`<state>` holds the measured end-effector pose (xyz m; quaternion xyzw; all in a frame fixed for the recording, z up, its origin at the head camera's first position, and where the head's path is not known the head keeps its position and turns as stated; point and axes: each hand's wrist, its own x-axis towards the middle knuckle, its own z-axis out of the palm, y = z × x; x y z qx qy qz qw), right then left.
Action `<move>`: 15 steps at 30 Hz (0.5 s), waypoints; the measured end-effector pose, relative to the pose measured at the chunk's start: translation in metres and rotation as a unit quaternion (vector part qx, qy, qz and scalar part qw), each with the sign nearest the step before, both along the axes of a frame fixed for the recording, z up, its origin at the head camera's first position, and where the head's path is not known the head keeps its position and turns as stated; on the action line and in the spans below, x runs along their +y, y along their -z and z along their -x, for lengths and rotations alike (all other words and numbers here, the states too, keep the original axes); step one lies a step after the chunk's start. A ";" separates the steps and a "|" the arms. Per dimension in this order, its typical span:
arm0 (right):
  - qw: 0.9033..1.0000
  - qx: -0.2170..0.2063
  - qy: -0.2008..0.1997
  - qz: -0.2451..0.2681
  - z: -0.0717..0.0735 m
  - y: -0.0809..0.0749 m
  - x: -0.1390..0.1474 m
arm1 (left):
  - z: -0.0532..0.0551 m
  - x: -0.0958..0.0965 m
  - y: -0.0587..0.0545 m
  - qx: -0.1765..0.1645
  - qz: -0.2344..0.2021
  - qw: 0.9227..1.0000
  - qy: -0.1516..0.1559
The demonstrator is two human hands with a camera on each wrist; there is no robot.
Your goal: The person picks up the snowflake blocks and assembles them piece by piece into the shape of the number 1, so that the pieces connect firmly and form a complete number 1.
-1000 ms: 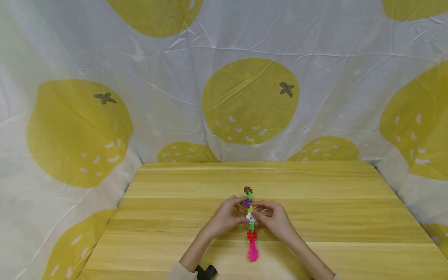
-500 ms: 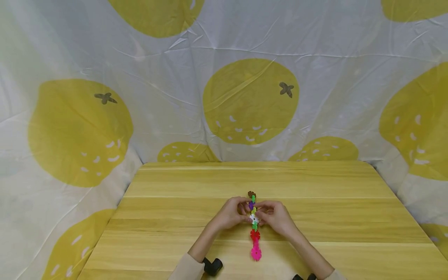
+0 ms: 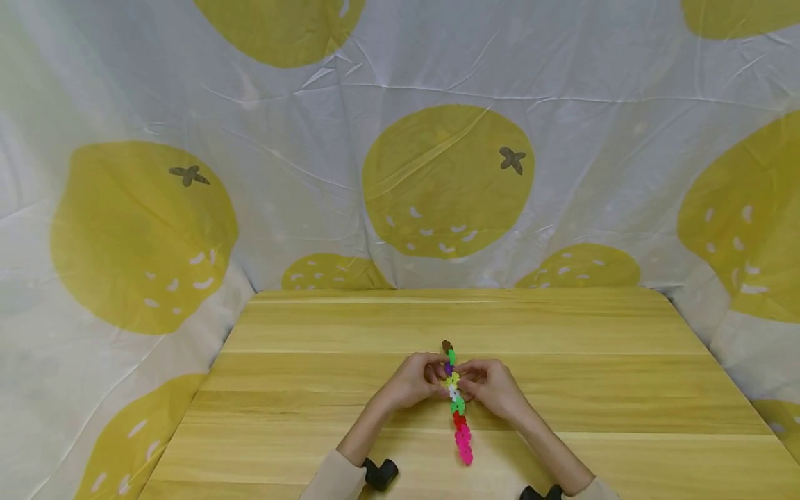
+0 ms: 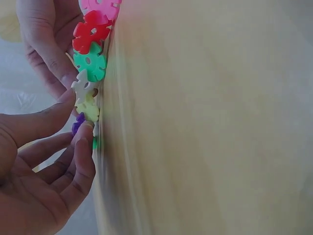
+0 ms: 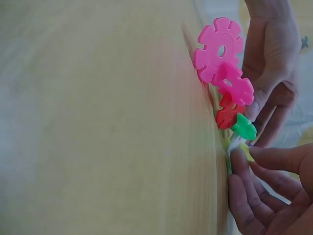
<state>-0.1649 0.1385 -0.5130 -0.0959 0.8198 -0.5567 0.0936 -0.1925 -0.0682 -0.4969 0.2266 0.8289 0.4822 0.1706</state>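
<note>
A chain of interlocking plastic snowflake discs (image 3: 458, 406) runs lengthwise between both hands in the head view. From the far end its colours go brown, green, purple, yellow, white, green, red and pink. My left hand (image 3: 409, 380) holds the chain from the left, its thumb at the white disc (image 4: 83, 88) and a fingertip near the purple disc (image 4: 78, 123). From the right, my right hand (image 3: 496, 390) pinches it around the yellow disc (image 5: 246, 152). The pink discs (image 5: 220, 51) hang free at the near end. Fingers partly hide the middle discs.
A wood-grain table (image 3: 300, 333) lies beneath the hands. Behind it hangs a pale cloth (image 3: 581, 173) printed with yellow fruit. Black wrist devices (image 3: 381, 475) show beside the beige sleeves (image 3: 337, 477).
The chain has twisted, so the yellow and green discs face up more while the red ones turn edge-on. Its pink end has swung right. Both hands shifted slightly right at first.
</note>
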 end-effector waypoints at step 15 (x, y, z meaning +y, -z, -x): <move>1.000 -0.005 0.006 -0.006 0.002 -0.001 -0.002 | 0.005 -0.001 -0.001 -0.017 0.001 1.000 0.018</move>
